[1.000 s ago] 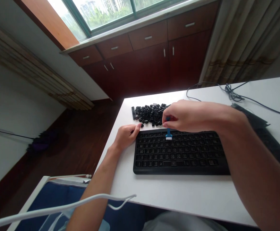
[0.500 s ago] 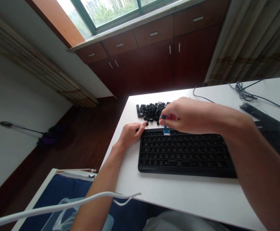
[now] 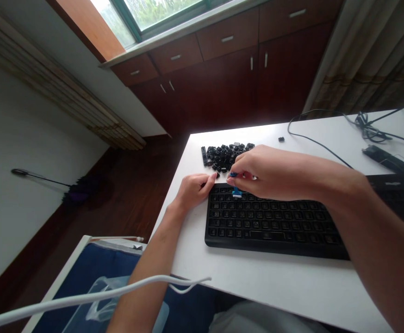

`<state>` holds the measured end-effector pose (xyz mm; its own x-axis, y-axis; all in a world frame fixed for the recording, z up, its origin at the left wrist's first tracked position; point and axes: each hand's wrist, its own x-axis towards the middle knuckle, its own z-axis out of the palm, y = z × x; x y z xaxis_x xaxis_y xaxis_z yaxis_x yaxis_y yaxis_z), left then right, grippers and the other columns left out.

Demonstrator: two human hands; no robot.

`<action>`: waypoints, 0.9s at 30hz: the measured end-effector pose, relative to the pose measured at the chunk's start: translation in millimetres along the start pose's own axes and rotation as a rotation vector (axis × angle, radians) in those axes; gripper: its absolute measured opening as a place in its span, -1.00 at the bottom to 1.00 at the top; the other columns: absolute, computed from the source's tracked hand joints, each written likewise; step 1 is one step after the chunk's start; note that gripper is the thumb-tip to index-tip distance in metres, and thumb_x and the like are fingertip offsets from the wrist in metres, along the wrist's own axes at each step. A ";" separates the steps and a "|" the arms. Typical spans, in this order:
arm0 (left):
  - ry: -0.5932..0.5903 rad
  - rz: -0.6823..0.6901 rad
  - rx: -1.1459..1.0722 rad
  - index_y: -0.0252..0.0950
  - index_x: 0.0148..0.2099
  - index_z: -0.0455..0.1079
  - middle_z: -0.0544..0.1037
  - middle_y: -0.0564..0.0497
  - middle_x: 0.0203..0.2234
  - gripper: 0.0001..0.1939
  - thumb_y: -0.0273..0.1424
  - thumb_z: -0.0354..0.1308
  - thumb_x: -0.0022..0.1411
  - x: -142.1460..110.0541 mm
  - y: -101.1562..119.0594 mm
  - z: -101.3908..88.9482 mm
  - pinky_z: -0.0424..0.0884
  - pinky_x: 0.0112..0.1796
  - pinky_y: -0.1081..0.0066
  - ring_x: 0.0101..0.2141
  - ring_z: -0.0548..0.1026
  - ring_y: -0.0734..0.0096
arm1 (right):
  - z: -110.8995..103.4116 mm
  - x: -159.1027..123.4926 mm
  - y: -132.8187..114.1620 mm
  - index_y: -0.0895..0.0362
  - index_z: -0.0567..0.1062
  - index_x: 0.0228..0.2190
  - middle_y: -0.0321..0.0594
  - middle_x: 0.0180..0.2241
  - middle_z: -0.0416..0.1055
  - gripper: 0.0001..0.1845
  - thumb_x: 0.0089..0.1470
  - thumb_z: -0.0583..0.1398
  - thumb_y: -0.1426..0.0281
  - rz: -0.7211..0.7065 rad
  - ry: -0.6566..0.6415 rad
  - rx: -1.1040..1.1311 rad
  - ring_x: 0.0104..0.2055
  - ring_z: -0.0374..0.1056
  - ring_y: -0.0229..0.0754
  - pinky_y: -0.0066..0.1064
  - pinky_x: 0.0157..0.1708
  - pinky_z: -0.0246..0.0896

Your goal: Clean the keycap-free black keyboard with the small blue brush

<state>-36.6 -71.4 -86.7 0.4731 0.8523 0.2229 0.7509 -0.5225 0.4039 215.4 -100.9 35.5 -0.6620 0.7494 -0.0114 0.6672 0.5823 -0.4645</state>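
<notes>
The right hand [image 3: 267, 175] is pinching a blue brush [image 3: 236, 192] in a narrow fingertip grip, with the brush head at the top edge of the keyboard [image 3: 274, 226]. The left hand [image 3: 195, 190] is resting, fingers curled, just left of the keyboard; whether it is gripping anything cannot be told. A pile of black keycaps [image 3: 224, 157] is lying just beyond the keyboard on the table [image 3: 274, 289].

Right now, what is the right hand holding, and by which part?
A small blue brush, pinched near the top of its handle by the fingertips of the right hand.
</notes>
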 end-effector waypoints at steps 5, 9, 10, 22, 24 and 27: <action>-0.009 0.005 0.015 -0.33 -0.59 0.08 0.17 0.11 -0.67 -0.51 -0.23 -0.06 0.37 -0.3 0.4 -1.5 0.03 -0.47 0.44 -0.58 0.11 0.59 | 4.8 4.0 -2.1 0.12 0.38 -0.56 -0.32 -0.58 0.39 -0.60 0.21 0.02 0.19 -0.010 -0.006 0.012 -0.63 0.12 -0.39 -0.45 -0.58 -0.07; -0.018 0.009 0.017 -0.34 -0.58 0.08 0.19 0.11 -0.67 -0.52 -0.23 -0.06 0.37 -0.7 1.1 -2.9 0.04 -0.46 0.44 -0.57 0.14 0.59 | 9.1 5.6 -2.7 0.13 0.39 -0.54 -0.29 -0.53 0.44 -0.60 0.22 0.01 0.20 -0.033 -0.004 0.031 -0.59 0.21 -0.37 -0.44 -0.53 -0.02; -0.016 0.011 0.017 -0.34 -0.58 0.08 0.19 0.11 -0.67 -0.52 -0.23 -0.06 0.37 -0.7 1.1 -3.1 0.04 -0.46 0.44 -0.57 0.14 0.59 | 10.1 5.7 -2.6 0.13 0.40 -0.54 -0.28 -0.53 0.45 -0.61 0.22 0.01 0.21 -0.039 0.001 0.034 -0.57 0.22 -0.36 -0.44 -0.52 -0.01; -0.016 0.014 0.032 -0.34 -0.59 0.13 0.22 0.10 -0.67 -0.51 -0.24 -0.08 0.37 -0.5 2.4 -3.7 0.06 -0.47 0.45 -0.58 0.16 0.58 | 13.1 4.6 -3.2 0.14 0.41 -0.55 -0.25 -0.51 0.48 -0.63 0.21 0.02 0.25 -0.018 -0.018 0.017 -0.54 0.26 -0.33 -0.40 -0.47 0.01; -0.015 0.017 0.040 -0.34 -0.59 0.17 0.26 0.09 -0.67 -0.51 -0.24 -0.08 0.37 -0.3 2.1 -3.9 0.07 -0.47 0.46 -0.57 0.18 0.58 | 14.1 5.4 -3.8 0.13 0.42 -0.53 -0.24 -0.49 0.48 -0.64 0.21 0.03 0.25 -0.013 -0.018 0.019 -0.53 0.27 -0.32 -0.41 -0.47 0.01; -0.015 0.022 0.050 -0.34 -0.60 0.19 0.28 0.08 -0.67 -0.51 -0.24 -0.09 0.37 -0.1 1.4 -3.9 0.09 -0.47 0.46 -0.58 0.19 0.57 | 16.7 6.8 -5.0 0.14 0.43 -0.53 -0.23 -0.51 0.47 -0.64 0.21 0.03 0.25 -0.014 -0.026 0.026 -0.54 0.26 -0.32 -0.41 -0.47 0.01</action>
<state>-37.4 -72.1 -82.6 0.4966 0.8401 0.2181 0.7621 -0.5423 0.3537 201.9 -104.0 23.0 -0.6798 0.7329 -0.0277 0.6492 0.5837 -0.4877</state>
